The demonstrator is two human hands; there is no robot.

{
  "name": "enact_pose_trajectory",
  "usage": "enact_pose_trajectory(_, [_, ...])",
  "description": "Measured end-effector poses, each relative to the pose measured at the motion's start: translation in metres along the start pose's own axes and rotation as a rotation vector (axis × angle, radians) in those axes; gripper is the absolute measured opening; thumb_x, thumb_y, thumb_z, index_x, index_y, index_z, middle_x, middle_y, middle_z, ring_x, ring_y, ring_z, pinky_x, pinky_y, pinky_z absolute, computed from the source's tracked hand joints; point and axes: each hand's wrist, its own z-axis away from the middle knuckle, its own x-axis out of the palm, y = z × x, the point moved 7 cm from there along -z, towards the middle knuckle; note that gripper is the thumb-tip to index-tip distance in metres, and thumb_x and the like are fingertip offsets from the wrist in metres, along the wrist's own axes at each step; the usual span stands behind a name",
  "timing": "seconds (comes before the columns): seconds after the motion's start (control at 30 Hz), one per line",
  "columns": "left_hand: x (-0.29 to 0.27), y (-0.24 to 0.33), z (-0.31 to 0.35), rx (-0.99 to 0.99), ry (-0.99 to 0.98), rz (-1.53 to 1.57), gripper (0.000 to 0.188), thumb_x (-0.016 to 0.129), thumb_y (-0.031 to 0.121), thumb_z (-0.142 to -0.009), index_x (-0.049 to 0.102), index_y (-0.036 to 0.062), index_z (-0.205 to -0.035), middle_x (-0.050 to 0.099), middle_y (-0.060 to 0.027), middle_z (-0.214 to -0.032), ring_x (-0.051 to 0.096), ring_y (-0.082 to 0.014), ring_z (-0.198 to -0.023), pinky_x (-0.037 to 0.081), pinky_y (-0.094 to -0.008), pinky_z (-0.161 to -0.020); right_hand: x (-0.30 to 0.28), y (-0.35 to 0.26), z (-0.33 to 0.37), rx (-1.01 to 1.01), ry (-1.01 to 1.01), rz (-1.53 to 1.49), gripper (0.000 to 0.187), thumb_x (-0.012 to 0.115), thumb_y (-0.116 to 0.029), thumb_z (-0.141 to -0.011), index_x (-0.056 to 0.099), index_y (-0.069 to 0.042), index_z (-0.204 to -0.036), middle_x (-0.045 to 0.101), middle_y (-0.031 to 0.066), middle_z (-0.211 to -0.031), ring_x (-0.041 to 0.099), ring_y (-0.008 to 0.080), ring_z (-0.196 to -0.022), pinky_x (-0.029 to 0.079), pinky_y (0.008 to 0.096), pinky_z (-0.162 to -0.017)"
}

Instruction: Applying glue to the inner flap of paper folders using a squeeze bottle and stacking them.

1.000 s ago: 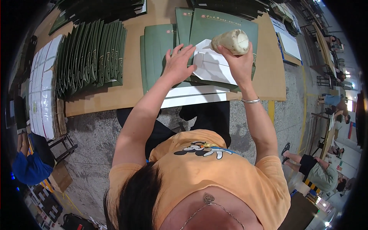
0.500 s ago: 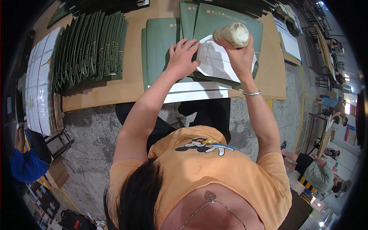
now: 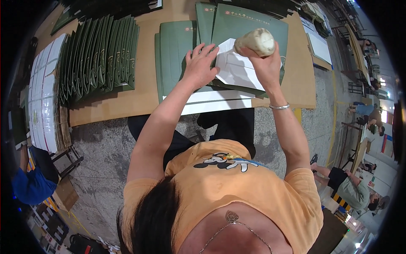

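Note:
My right hand (image 3: 267, 70) is wrapped round a stained, whitish bottle (image 3: 255, 41), its round base facing up. The bottle is held tilted over the folded white end (image 3: 237, 67) of a green paper bag (image 3: 249, 23); its lower end is hidden by the hand and the angle. My left hand (image 3: 200, 67) lies with fingers spread on the green paper, beside the left edge of that white end. Under and beside it are more flat green bags (image 3: 173, 46), overlapping, with white edges (image 3: 211, 101) showing nearest to me.
On the left of the brown-covered table (image 3: 101, 103) stands a row of folded green bags (image 3: 99, 55). Beside it is a tall stack of white sheets (image 3: 42, 93). More white sheets (image 3: 320, 48) lie at the far right. Other people (image 3: 351, 188) sit to either side.
The bottle has tipped and dropped very slightly in my right hand's grip. My left hand stays on the green paper, almost still.

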Motion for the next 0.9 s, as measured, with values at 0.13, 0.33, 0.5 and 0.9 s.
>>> enact_pose_trajectory(0.13, [-0.001,-0.002,0.001,0.025,0.010,0.046,0.066,0.066,0.027,-0.081,0.046,0.0139,-0.142,0.039,-0.0058,-0.150,0.027,-0.0300,-0.142,0.017,-0.0552,-0.116,-0.051,-0.001,0.004,0.047,0.110,-0.217,0.056,0.084,-0.021,-0.078,0.052,0.001,-0.119,0.066,0.0098,-0.102,0.065,0.0152,-0.086,0.054,0.0259,-0.064])
enact_pose_trajectory(0.33, [-0.003,-0.006,0.001,0.041,-0.003,0.013,0.067,0.067,0.026,-0.081,0.044,0.0127,-0.143,0.037,-0.0060,-0.152,0.027,-0.0295,-0.142,0.018,-0.0494,-0.116,-0.139,0.011,0.013,0.023,0.281,-0.085,0.034,0.074,-0.016,-0.087,0.058,0.001,-0.112,0.066,0.0078,-0.098,0.063,0.0122,-0.076,0.052,0.0246,-0.058])
enact_pose_trajectory(0.5, [-0.002,-0.001,-0.002,0.001,-0.039,-0.002,0.068,0.067,0.026,-0.082,0.043,0.0120,-0.144,0.036,-0.0059,-0.153,0.026,-0.0282,-0.144,0.016,-0.0487,-0.118,-0.144,0.023,0.025,0.048,0.285,0.038,0.048,0.080,-0.019,-0.083,0.050,0.001,-0.115,0.064,0.0090,-0.100,0.063,0.0126,-0.079,0.054,0.0245,-0.060])
enact_pose_trajectory(0.9, [-0.003,0.000,-0.002,-0.008,-0.040,-0.003,0.068,0.067,0.026,-0.083,0.042,0.0123,-0.145,0.036,-0.0055,-0.153,0.025,-0.0272,-0.144,0.016,-0.0465,-0.119,-0.140,0.036,0.018,-0.016,0.284,0.196,0.053,0.082,-0.025,-0.081,0.050,0.002,-0.114,0.063,0.0103,-0.101,0.064,0.0138,-0.082,0.055,0.0258,-0.062])
